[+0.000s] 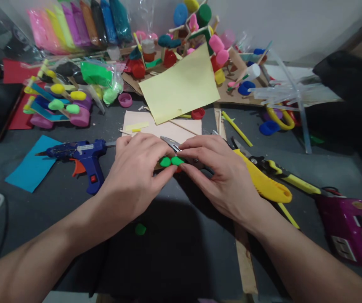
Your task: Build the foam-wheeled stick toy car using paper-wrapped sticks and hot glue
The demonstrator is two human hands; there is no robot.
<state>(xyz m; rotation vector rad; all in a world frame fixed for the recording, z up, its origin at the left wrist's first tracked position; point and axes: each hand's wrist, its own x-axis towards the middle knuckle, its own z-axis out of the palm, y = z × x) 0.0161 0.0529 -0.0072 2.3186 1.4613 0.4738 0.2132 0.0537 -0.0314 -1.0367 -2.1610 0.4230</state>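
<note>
Green clay point(165, 161) in two small lumps, side by side between the fingertips, at the middle of the dark table point(196, 256). At the left, a likely risk of knocking the glue gun point(84, 152), its handle just beside the left wrist, through an outward swing of that arm. At the middle, a chance of flattening or merging the lumps through too hard a pinch, or of brushing the scissors point(172, 144) just behind. To the right, possible bumping of the yellow cutter point(263, 181) by the other wrist. Left hand point(141, 166): thumb and index nearly closed, pinching the left lump. Right hand point(222, 170): thumb below, fingers close together above, pinching the right lump, the gap only clay-wide. Contact between lumps: impossible to tell.
</note>
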